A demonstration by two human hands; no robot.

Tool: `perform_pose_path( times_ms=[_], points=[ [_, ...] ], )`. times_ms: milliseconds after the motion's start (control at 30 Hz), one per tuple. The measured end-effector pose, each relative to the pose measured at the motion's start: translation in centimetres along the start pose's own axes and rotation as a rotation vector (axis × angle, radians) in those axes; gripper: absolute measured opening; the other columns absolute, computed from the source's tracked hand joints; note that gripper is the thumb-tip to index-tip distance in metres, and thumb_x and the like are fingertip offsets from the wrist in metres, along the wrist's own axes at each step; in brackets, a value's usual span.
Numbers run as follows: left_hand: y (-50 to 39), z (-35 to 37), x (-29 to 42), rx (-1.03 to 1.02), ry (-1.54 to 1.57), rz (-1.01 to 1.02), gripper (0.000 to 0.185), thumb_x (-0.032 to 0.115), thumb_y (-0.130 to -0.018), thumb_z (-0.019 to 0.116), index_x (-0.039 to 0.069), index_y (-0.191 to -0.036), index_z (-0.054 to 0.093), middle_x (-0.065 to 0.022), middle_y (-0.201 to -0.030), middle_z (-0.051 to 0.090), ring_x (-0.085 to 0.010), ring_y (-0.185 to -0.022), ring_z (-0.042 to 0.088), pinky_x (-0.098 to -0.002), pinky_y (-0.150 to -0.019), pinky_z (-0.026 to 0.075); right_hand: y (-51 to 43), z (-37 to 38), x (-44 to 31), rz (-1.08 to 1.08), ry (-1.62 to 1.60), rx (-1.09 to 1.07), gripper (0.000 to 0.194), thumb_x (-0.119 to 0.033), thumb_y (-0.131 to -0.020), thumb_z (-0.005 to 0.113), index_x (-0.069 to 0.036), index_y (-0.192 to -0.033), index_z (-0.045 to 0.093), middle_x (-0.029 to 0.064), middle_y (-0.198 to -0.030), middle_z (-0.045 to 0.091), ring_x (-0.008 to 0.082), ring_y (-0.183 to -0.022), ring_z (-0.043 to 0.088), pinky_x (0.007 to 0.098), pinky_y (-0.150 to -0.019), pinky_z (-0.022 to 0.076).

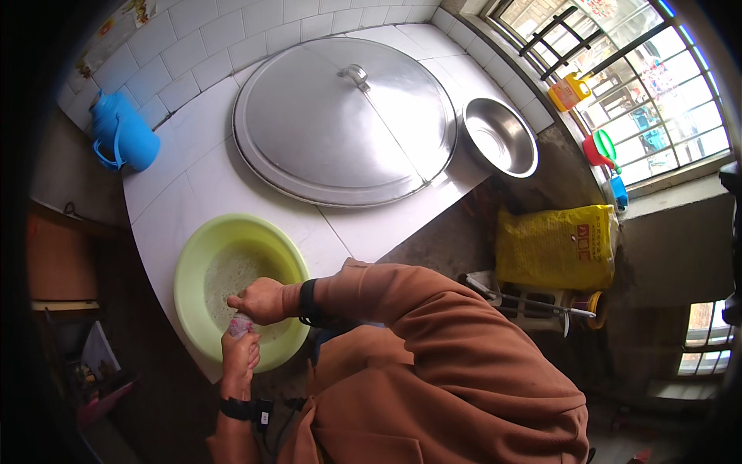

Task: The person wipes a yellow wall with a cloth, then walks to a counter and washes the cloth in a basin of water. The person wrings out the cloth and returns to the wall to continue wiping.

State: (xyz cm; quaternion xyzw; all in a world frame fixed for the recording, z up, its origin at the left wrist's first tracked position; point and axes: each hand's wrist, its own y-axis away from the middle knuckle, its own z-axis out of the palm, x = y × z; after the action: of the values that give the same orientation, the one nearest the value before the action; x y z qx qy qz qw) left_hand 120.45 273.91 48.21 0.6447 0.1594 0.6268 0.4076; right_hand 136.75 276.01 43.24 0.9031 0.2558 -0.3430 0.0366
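Observation:
A light green plastic basin (191, 272) stands on the near left part of the white tiled counter (174, 200), with sudsy water inside. Above the water, my right hand (264, 300) grips one end of a bunched, pinkish-grey cloth (240, 325). The other end is in my left hand (239, 354), just below it, over the basin's near side. Both fists are closed around the cloth, which is squeezed between them. Each wrist wears a black band.
A large round metal lid (342, 122) covers much of the counter, a steel bowl (501, 139) to its right. At the back left stands a blue jug (124, 133). A yellow sack (553, 246) lies right of the counter, below a sill holding a yellow bottle (568, 91) and a red dipper (594, 149).

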Motion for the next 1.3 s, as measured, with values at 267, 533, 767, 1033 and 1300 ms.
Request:
perform_pose_path(
  times_ms=[267,533,767,1033,1300],
  points=[
    [-0.5,-0.1,-0.6,-0.029,0.120,-0.021,0.014,0.002,-0.074,0.056,0.008,-0.082,0.046,0.0037,-0.053,0.034,-0.0049,-0.031,0.025,-0.0209,-0.029,0.018,0.2,0.5,0.7,-0.078,-0.039,0.166,0.023,-0.018,-0.072,0.060,-0.007,-0.090,0.052,0.0116,-0.064,0.060,0.0350,-0.058,0.060,0.0446,-0.049,0.0457],
    [-0.9,0.0,-1.1,-0.046,0.209,-0.062,0.011,0.002,-0.077,0.054,0.009,-0.084,0.048,0.0037,-0.053,0.035,-0.0055,-0.032,0.027,-0.0204,-0.030,0.020,0.5,0.3,1.0,-0.099,-0.022,0.219,0.022,-0.019,-0.070,0.061,-0.008,-0.088,0.052,0.0103,-0.065,0.059,0.0343,-0.059,0.060,0.0441,-0.048,0.0458],
    [-1.2,0.1,-1.4,-0.072,0.336,-0.101,0.011,0.003,-0.078,0.054,0.010,-0.084,0.049,0.0039,-0.053,0.036,-0.0054,-0.033,0.027,-0.0203,-0.031,0.019,0.7,0.5,1.4,-0.114,-0.020,0.226,0.020,-0.019,-0.070,0.061,-0.012,-0.087,0.054,0.0096,-0.068,0.057,0.0331,-0.061,0.060,0.0435,-0.049,0.0466],
    [-2.2,-0.9,-0.5,-0.067,-0.074,0.013,0.013,0.002,-0.074,0.059,0.006,-0.079,0.048,0.0024,-0.055,0.040,-0.0064,-0.036,0.035,-0.0204,-0.031,0.026,1.2,0.1,1.1,-0.095,-0.188,0.160,0.039,-0.015,-0.072,0.061,-0.014,-0.111,0.059,0.0149,-0.077,0.063,0.0361,-0.069,0.062,0.0436,-0.061,0.0493],
    [-2.1,-2.0,0.3,-0.115,-0.083,0.273,0.074,-0.004,-0.068,0.068,0.004,-0.132,0.034,-0.0135,-0.108,0.048,-0.0163,-0.078,0.054,-0.0265,-0.055,0.047,2.0,-2.2,0.1,0.161,-0.863,0.015,0.046,-0.007,-0.070,0.069,-0.010,-0.114,0.058,0.0086,-0.076,0.064,0.0247,-0.063,0.061,0.0321,-0.053,0.0490]
  ],
)
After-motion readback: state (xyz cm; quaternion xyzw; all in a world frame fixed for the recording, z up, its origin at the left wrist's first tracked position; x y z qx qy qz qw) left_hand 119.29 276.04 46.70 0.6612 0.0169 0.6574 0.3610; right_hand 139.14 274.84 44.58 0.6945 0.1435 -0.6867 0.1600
